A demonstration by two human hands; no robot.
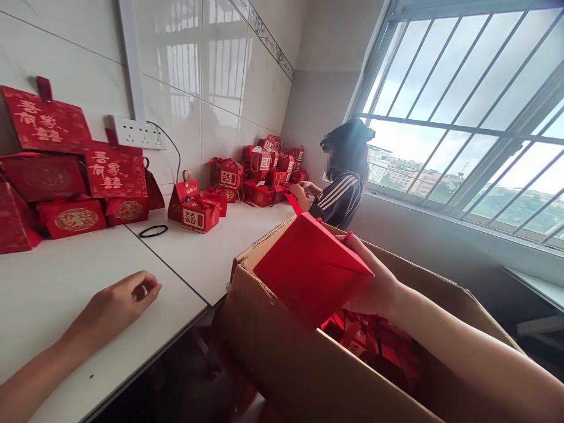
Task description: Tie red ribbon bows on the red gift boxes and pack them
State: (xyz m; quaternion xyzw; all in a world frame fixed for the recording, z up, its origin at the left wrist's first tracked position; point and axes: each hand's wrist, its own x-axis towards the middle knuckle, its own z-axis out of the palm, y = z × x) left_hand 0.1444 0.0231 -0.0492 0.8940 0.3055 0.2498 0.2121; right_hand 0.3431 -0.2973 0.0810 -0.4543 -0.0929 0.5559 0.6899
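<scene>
My right hand point(374, 282) grips a red gift box point(312, 267) above the near rim of a large cardboard box point(273, 341). The gift box is tilted, a plain face toward me, and a red ribbon sticks up from its far side. Several more red gift boxes point(356, 341) lie inside the cardboard box, partly hidden by my arm. On the white table point(176, 258), my left hand point(126, 296) rests with curled fingers; thumb and forefinger nearly meet around a small gap, with nothing visible between them.
Red gift boxes point(117, 170) are stacked at the left by the wall, and a pile point(268, 170) stands farther back. A small box point(200, 214) and a black loop point(153, 231) lie between. A co-worker point(343, 176) sits near the barred window point(462, 106).
</scene>
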